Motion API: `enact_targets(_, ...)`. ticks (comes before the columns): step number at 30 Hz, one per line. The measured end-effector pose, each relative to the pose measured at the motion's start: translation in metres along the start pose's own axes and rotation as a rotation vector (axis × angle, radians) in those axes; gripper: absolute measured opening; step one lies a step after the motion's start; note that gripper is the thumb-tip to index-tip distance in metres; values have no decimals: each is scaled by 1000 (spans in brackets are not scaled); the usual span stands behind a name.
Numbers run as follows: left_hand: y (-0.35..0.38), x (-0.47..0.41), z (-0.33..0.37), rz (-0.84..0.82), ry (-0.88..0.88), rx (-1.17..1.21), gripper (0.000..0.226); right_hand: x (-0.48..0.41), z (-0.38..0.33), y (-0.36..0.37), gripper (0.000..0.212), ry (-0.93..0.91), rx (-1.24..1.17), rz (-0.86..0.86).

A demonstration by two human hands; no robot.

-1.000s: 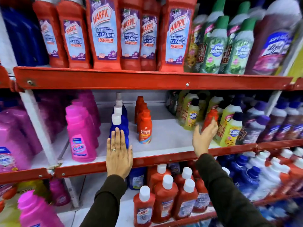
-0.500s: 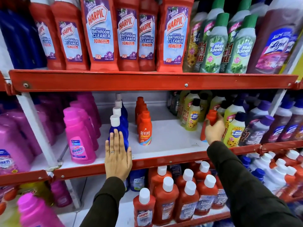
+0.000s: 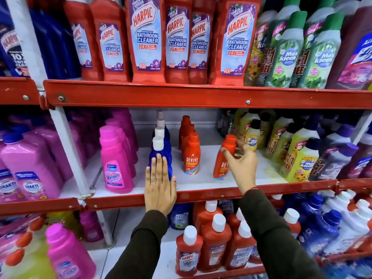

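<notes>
My right hand (image 3: 241,164) grips an orange Revive bottle (image 3: 221,166) by its neck and shoulder, thumb on the left and fingers behind. The bottle stands slightly tilted on the white middle shelf (image 3: 201,185), a gap to the right of a row of matching Revive bottles (image 3: 191,158). My left hand (image 3: 160,190) lies flat, fingers straight, against the front blue bottle with a white cap (image 3: 161,152) and over the red shelf edge (image 3: 201,195); a ring shows on one finger.
Pink Vanish bottles (image 3: 115,164) stand left of the blue row. Yellow Max Kleen bottles (image 3: 300,162) crowd the shelf's right. Red Harpic bottles (image 3: 146,37) fill the shelf above, and white-capped red bottles (image 3: 215,242) the shelf below. A white upright post (image 3: 68,150) divides the bays.
My right hand took hold of the orange bottle among the yellow bottles and carried it left onto the bare shelf near the Revive row. My left hand stayed flat on the blue bottle.
</notes>
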State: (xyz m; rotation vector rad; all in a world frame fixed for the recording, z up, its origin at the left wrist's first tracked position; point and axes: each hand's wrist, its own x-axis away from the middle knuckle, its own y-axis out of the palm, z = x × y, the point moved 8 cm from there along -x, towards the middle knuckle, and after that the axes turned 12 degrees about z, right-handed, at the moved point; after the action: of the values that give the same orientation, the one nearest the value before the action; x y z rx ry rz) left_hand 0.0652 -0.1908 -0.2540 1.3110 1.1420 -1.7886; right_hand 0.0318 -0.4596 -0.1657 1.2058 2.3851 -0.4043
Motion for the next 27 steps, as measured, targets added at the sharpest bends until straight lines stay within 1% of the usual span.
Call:
enact_targets(4,0,0,-1,-6,0,-10,81,28,-17,27,51,-43,33,-76)
enact_targets(10,0,0,0,-14,9,-26,81,51,-31,53,58,-81,73,-128)
enact_targets(22,3,2,2,-33,21,-46,82,64,-35,60,60,-116,146,-141)
enact_targets(25,0,0,4,-38,9,-70,82,67,-30,64,65,-135,173,-209)
enact_targets(27,-5,-2,12,-52,-9,-46,81,71,-26,63,70,-94,95,-253)
